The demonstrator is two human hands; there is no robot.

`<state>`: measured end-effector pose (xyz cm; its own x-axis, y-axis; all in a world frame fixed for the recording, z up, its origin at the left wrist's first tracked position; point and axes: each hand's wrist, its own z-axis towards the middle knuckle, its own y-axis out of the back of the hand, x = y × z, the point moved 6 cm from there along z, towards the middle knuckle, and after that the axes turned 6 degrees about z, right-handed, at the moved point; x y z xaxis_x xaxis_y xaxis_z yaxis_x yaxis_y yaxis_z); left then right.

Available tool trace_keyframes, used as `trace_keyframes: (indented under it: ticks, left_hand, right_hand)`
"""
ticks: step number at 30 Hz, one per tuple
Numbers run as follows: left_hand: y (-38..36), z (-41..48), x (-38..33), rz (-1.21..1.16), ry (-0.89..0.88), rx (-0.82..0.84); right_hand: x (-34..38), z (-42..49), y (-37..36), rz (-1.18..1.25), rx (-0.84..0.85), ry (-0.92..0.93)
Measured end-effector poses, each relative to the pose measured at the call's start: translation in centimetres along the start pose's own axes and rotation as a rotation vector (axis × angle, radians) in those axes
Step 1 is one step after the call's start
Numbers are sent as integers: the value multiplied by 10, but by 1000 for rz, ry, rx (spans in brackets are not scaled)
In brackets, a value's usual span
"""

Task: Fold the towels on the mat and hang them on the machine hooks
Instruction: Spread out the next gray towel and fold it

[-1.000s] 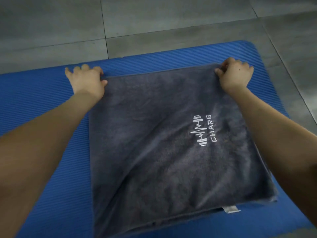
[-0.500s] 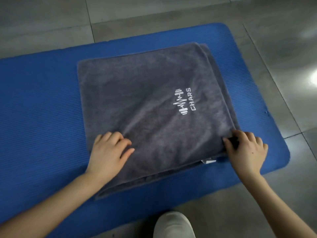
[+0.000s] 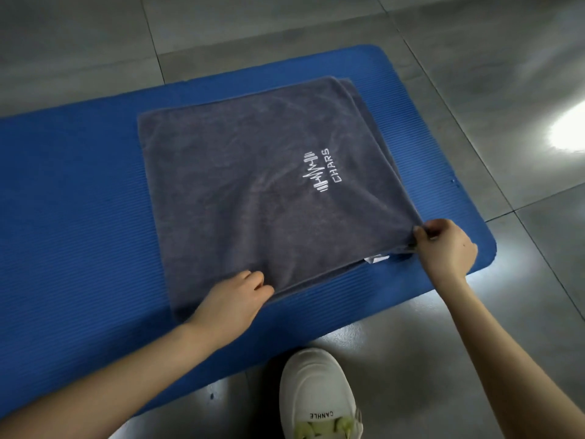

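A dark grey towel point(image 3: 253, 185) with a white "CHARS" logo lies folded in layers on the blue mat point(image 3: 79, 201). My left hand point(image 3: 234, 299) grips the towel's near edge, fingers tucked under the cloth. My right hand point(image 3: 443, 245) pinches the near right corner and lifts it slightly. A small white label point(image 3: 376, 258) peeks out from under that corner. No machine hooks are in view.
Grey floor tiles point(image 3: 474, 90) surround the mat, with a bright glare patch at the right. A white shoe point(image 3: 316, 397) stands on the floor just in front of the mat's near edge.
Both hands came back from the towel's far corners to its near edge. The left hand went from lying flat on the cloth to gripping the edge; the right corner is now lifted.
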<state>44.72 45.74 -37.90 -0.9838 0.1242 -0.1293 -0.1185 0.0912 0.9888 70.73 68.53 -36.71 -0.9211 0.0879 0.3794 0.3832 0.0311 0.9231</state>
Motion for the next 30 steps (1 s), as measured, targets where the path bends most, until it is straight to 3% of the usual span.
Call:
trace_keyframes:
  ticks: [4,9,12,15,18,21,24,28,30]
  left_hand:
    - [-17,-5,-8,41,11,86]
    - [1,-25,7,39,148,-73]
    - [-6,-49,28,72,301,-38]
    - [-15,-61,31,97,319,47]
    - [-14,-62,34,38,356,19]
    - [-3,-70,45,-168,487,-61]
    - [8,-78,74,-461,777,-99]
    - [17,-84,101,-1094,1176,-208]
    - [19,-86,106,-1282,1284,-218]
  right_hand:
    - [-12,-1,-15,11,125,-37]
    - [-14,-4,-16,131,197,-154]
    - [-7,0,-7,116,242,-151]
    - [5,0,6,208,239,-142]
    - [32,-8,19,356,199,-60]
    - [91,-34,36,436,184,145]
    - [162,-76,45,520,228,363]
    - [226,-148,24,511,356,678]
    - [240,-181,-5,407,497,854]
